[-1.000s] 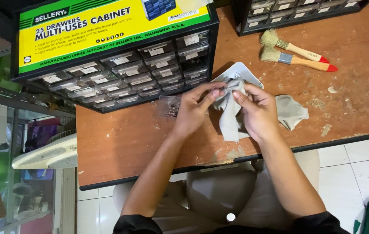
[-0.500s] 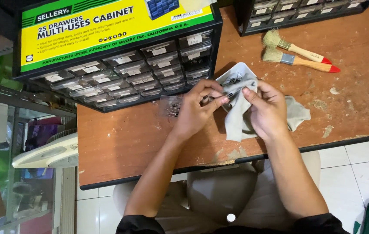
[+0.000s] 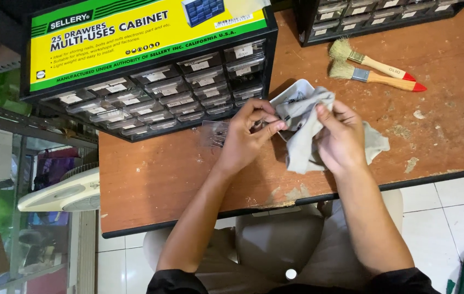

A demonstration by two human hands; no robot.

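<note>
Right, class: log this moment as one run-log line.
left hand: pinching small item | right hand: holding grey cloth | white tray behind | two brushes idle

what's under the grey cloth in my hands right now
Under the grey cloth sits a small clear drawer tray with a few dark small parts at its uncovered corner. The cloth, right hand and left hand hide the rest.

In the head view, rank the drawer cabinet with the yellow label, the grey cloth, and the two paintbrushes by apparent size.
1. Drawer cabinet, largest by far.
2. Grey cloth, partly hidden by the right hand.
3. The two paintbrushes: look alike in size, so no ranking between them.
</note>
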